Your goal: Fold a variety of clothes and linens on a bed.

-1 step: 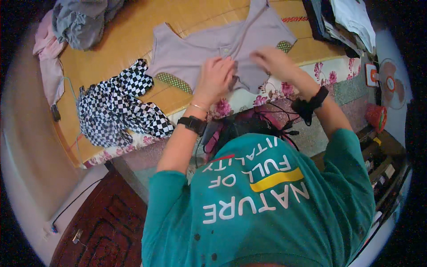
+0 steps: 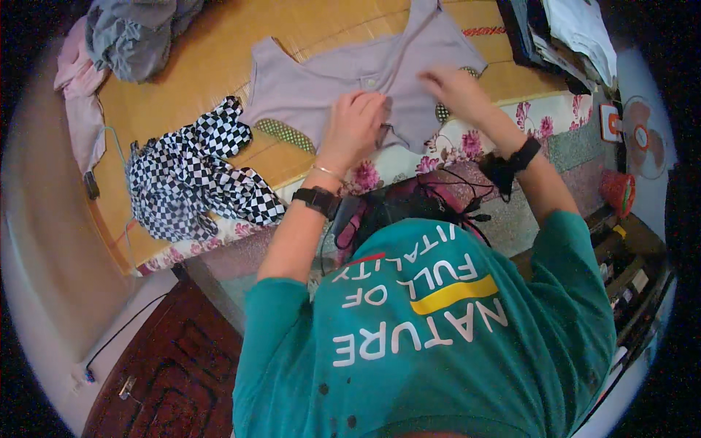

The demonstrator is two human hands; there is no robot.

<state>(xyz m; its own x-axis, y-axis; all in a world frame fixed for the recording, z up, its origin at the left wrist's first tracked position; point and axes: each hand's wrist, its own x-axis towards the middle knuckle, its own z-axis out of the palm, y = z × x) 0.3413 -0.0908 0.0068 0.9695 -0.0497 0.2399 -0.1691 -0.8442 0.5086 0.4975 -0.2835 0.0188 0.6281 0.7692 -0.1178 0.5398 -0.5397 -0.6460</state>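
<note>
A mauve sleeveless top [image 2: 314, 95] lies spread on a woven bamboo mat, with a small round button [image 2: 370, 83] near its middle. On its lower middle rests my left hand [image 2: 354, 125], the fingers bent and closed on the fabric near the front edge. My right hand [image 2: 460, 96] hovers over the right side of the top. Its fingers point left and are blurred, so whether anything is in them does not show. Left of the top, a black-and-white checkered garment [image 2: 175, 182] lies crumpled.
The bamboo mat [image 2: 212, 44] covers a surface edged with flowered cloth [image 2: 380, 175]. Grey cloth [image 2: 135, 44] and pink cloth [image 2: 80, 87] lie at the far left. Folded dark and white items [image 2: 577, 36] are stacked at the far right, near a fan [image 2: 642, 139]. Black cables [image 2: 467, 201] hang before me.
My right hand has shifted slightly right and farther away over the top. My left hand stays nearly in the same place on the fabric.
</note>
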